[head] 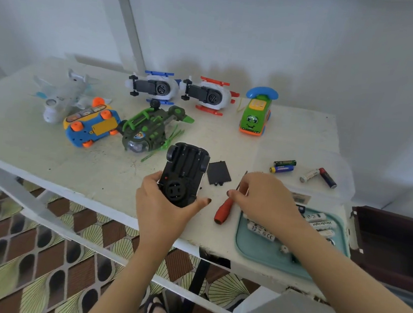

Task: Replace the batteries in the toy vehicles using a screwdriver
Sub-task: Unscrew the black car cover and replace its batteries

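Black toy car (184, 173) sits belly-up in our left hand (161, 202), gripped above the tabletop (48, 138) edge so its open battery bay faces us. Our right hand (265, 199) curls over the red screwdriver (222, 211); we cannot tell whether it grips. Tray batteries (323, 224) read "Heybright".

White table (35, 137) bearing toys (149, 131), loose batteries (284, 166), screwdriver (223, 211), black cover (219, 172), teal tray (261, 252).
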A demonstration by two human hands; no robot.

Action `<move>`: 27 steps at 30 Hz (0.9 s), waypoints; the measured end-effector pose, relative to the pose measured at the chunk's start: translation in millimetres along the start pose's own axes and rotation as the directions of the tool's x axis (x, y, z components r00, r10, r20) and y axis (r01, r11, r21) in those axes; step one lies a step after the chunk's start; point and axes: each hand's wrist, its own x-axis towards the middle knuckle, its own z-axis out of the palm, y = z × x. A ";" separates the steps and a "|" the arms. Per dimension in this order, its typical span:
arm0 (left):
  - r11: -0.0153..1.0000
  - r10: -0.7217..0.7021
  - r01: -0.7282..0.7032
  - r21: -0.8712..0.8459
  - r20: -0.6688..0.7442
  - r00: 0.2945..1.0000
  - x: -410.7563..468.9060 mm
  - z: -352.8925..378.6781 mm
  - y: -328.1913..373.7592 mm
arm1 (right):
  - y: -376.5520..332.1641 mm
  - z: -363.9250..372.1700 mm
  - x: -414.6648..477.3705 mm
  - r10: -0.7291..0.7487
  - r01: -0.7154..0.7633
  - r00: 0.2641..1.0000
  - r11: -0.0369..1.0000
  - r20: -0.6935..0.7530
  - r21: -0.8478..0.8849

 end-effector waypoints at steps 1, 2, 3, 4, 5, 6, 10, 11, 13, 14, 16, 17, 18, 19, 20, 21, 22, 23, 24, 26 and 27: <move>1.000 -0.009 0.009 -0.014 0.009 1.000 -0.9 -1.0 0.1 | 2.7 -4.8 -2.2 -0.033 0.032 0.999 0.999 0.014 0.022; 0.999 -0.021 0.022 -0.041 0.017 1.000 -1.2 -2.4 -0.5 | 4.9 -10.9 -5.2 -0.068 0.067 0.997 0.997 0.042 0.031; 0.997 -0.030 0.032 -0.070 0.026 0.999 -1.0 -3.6 -1.3 | 7.5 -17.0 -8.5 -0.100 0.099 0.991 0.995 0.083 0.017; 0.995 -0.032 0.035 -0.091 0.035 0.999 -0.3 -4.7 -3.1 | 10.0 -23.4 -12.5 -0.122 0.126 0.984 0.992 0.132 -0.016; 0.995 -0.029 0.033 -0.098 0.045 0.999 1.0 -5.7 -4.8 | 12.2 -28.7 -16.6 -0.131 0.144 0.974 0.988 0.184 -0.059; 0.995 -0.022 0.027 -0.097 0.053 0.998 2.3 -6.7 -5.7 | 13.6 -33.0 -21.1 -0.133 0.160 0.965 0.982 0.227 -0.103; 0.992 -0.001 0.012 -0.123 0.087 0.996 5.9 -8.8 -7.3 | 13.6 -36.2 -34.2 -0.136 0.213 0.946 0.945 0.295 -0.247; 0.991 -0.004 0.017 -0.133 0.095 0.995 6.3 -8.5 -7.7 | 12.1 -35.1 -36.4 -0.141 0.228 0.943 0.934 0.302 -0.276; 0.988 -0.015 0.033 -0.151 0.119 0.993 5.5 -7.4 -8.0 | 9.9 -31.4 -38.4 -0.154 0.249 0.940 0.919 0.305 -0.305; 0.987 -0.016 0.037 -0.157 0.131 0.991 4.7 -6.8 -8.4 | 9.3 -29.6 -38.7 -0.158 0.251 0.941 0.918 0.299 -0.305; 0.986 -0.010 0.034 -0.164 0.149 0.989 4.2 -5.7 -8.8 | 9.1 -26.9 -38.4 -0.166 0.254 0.943 0.920 0.289 -0.300; 0.986 0.000 0.026 -0.167 0.155 0.988 4.2 -5.5 -9.4 | 9.3 -26.0 -38.3 -0.174 0.261 0.942 0.917 0.286 -0.302; 0.986 0.017 0.009 -0.165 0.156 0.988 4.2 -5.2 -10.3 | 9.2 -25.8 -38.2 -0.186 0.272 0.942 0.910 0.279 -0.312; 0.988 0.045 -0.022 -0.153 0.148 0.988 4.1 -5.2 -12.0 | 8.9 -25.6 -38.2 -0.202 0.287 0.941 0.902 0.271 -0.324; 0.989 0.081 -0.063 -0.137 0.133 0.988 4.4 -5.4 -14.1 | 8.6 -25.7 -38.0 -0.219 0.301 0.940 0.893 0.261 -0.335; 0.986 0.119 -0.104 -0.129 0.117 0.986 4.9 -6.0 -16.4 | 8.4 -25.6 -37.8 -0.238 0.312 0.940 0.888 0.245 -0.336; 0.981 0.155 -0.140 -0.136 0.106 0.982 6.1 -7.2 -18.2 | 7.8 -25.6 -37.0 -0.258 0.320 0.940 0.894 0.223 -0.314; 0.974 0.188 -0.171 -0.149 0.107 0.976 8.1 -9.1 -20.0 | 7.1 -25.7 -35.6 -0.271 0.317 0.942 0.913 0.200 -0.256; 0.966 0.223 -0.203 -0.161 0.119 0.968 10.8 -11.0 -21.9 | 6.3 -26.2 -33.1 -0.277 0.308 0.943 0.936 0.183 -0.169; 0.949 0.295 -0.267 -0.167 0.175 0.939 17.1 -14.1 -25.1 | 3.6 -27.3 -24.8 -0.291 0.295 0.942 0.956 0.165 -0.001; 0.940 0.330 -0.299 -0.164 0.213 0.920 19.6 -15.3 -25.5 | 2.1 -27.5 -19.5 -0.305 0.298 0.942 0.952 0.143 0.068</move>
